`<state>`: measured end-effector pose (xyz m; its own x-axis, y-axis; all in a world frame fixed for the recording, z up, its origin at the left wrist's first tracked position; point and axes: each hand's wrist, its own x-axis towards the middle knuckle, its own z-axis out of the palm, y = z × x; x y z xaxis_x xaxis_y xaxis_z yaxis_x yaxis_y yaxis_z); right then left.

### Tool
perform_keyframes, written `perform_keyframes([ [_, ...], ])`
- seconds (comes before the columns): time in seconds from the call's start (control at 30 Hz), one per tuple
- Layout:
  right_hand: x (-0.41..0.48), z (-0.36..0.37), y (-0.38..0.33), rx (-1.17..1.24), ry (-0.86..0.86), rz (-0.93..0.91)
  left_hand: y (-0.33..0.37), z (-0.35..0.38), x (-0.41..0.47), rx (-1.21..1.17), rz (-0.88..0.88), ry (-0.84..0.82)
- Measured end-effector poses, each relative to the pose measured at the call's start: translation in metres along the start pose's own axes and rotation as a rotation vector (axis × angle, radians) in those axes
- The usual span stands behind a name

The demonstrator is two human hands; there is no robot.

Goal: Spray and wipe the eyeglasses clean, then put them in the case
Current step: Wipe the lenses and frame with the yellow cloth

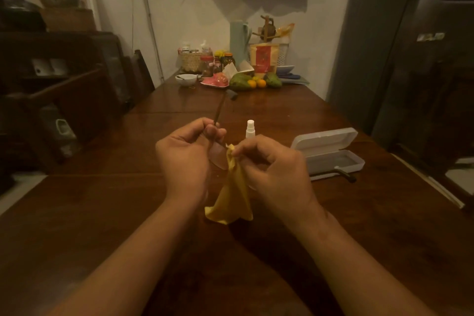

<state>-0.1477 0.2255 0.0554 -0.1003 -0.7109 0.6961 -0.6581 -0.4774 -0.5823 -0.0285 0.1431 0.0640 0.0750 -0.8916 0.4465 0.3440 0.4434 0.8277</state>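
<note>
One eyeglasses (218, 154) at frame centre, gripped in left hand (184, 159); right hand (272, 169) pinching one yellow cloth (232, 197); one spray bottle (250, 129) behind; one open case (331, 152) right on bench (102, 213)

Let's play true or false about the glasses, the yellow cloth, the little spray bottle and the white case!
1. The left hand holds the eyeglasses. True.
2. The right hand pinches a blue cloth. False: the cloth is yellow.
3. The case is shut. False: its lid stands open and nothing shows inside.
4. The spray bottle stands upright on the table, beyond the hands. True.
5. The eyeglasses lie in the case. False: they are held up between the hands.
</note>
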Motion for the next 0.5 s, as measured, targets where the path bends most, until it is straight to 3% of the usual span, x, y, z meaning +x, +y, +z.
perform_keyframes([
  [0.2,-0.003,0.003,-0.002,-0.120,-0.153,-0.090,-0.002,0.000,-0.004,0.057,0.000,-0.069],
  [0.5,-0.004,0.002,-0.001,0.148,-0.175,0.021,-0.006,-0.013,0.016,0.142,0.078,0.051],
])
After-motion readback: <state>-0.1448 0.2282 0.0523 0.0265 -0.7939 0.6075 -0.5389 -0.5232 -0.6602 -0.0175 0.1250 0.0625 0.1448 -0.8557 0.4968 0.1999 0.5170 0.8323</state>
